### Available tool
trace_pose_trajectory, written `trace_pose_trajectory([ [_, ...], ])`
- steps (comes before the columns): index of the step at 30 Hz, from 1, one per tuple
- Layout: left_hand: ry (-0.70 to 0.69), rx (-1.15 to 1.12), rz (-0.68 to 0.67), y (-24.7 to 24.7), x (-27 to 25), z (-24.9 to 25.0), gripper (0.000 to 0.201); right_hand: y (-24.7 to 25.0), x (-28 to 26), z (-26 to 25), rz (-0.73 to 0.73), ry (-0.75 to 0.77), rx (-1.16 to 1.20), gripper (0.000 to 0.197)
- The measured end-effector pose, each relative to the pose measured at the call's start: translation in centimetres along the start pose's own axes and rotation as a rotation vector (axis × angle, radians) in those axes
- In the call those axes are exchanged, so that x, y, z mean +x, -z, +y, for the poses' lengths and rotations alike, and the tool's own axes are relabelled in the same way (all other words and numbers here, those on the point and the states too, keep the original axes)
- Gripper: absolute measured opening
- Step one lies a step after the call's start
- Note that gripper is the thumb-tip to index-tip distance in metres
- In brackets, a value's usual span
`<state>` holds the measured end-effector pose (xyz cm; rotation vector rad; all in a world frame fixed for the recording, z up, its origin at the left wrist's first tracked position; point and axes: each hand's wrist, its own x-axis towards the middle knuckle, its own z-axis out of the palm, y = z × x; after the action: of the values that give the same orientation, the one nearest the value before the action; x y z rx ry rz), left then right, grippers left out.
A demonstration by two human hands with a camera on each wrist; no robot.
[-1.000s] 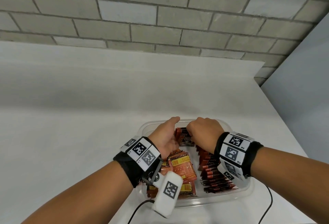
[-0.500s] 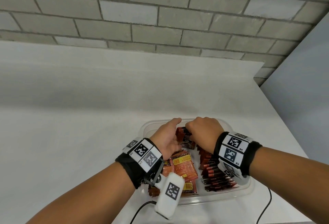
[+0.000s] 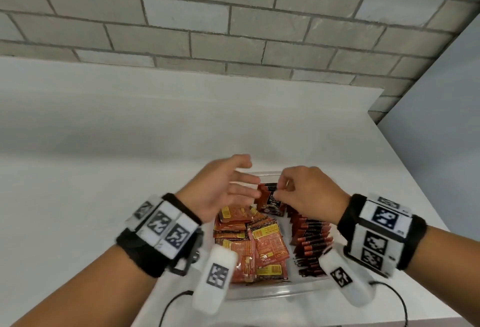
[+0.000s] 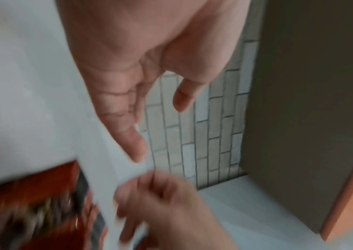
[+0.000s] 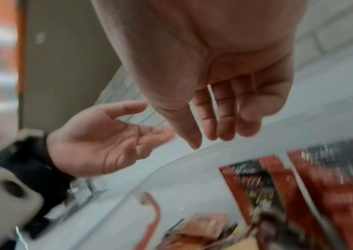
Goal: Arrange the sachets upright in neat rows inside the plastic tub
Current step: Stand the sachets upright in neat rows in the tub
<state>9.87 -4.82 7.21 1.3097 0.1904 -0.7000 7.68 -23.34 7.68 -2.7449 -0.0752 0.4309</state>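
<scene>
Sachets (image 3: 310, 238) stand on edge in a row at the tub's (image 3: 262, 292) three o'clock side, loose ones (image 3: 253, 243) lying flat at nine. My left hand (image 3: 220, 191) hangs open, empty; my right hand (image 3: 309, 191) curls loosely over the row's twelve o'clock end, probably steadying it, though whether it pinches one I cannot tell.

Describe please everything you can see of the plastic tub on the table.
The plastic tub is a clear, shallow container with rounded corners, standing flat on the white table, near its front edge. Inside, red and orange sachets lie flat in a loose pile on its left side, while dark red sachets stand on edge in a row on its right side. Both hands hover over its far end; neither visibly touches the tub. It has no lid on.
</scene>
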Motion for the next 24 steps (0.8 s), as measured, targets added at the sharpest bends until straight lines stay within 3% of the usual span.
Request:
trace_pose_trajectory([
  [4,-0.115,0.173,0.165,5.2,-0.7,1.6,0.023,-1.5,-1.2,-0.4,-0.216,-0.072,0.052,0.026],
  [7,-0.103,0.284,0.296,7.6,0.0,0.6,0.015,-3.2,-1.0,-0.9,-0.284,-0.117,0.025,0.032],
  [11,0.007,0.359,0.209,8.1,0.7,-1.8,0.016,-4.7,-0.2,-2.1,-0.333,-0.15,-0.027,0.015],
  [18,-0.015,0.325,0.146,8.2,1.3,-3.1,0.021,-5.0,0.9,-2.8,-0.405,-0.188,-0.101,0.043],
  [24,-0.02,0.305,0.129,8.4,1.6,-3.3,0.02,-4.5,1.0,-3.2,-0.44,-0.218,-0.068,0.047],
])
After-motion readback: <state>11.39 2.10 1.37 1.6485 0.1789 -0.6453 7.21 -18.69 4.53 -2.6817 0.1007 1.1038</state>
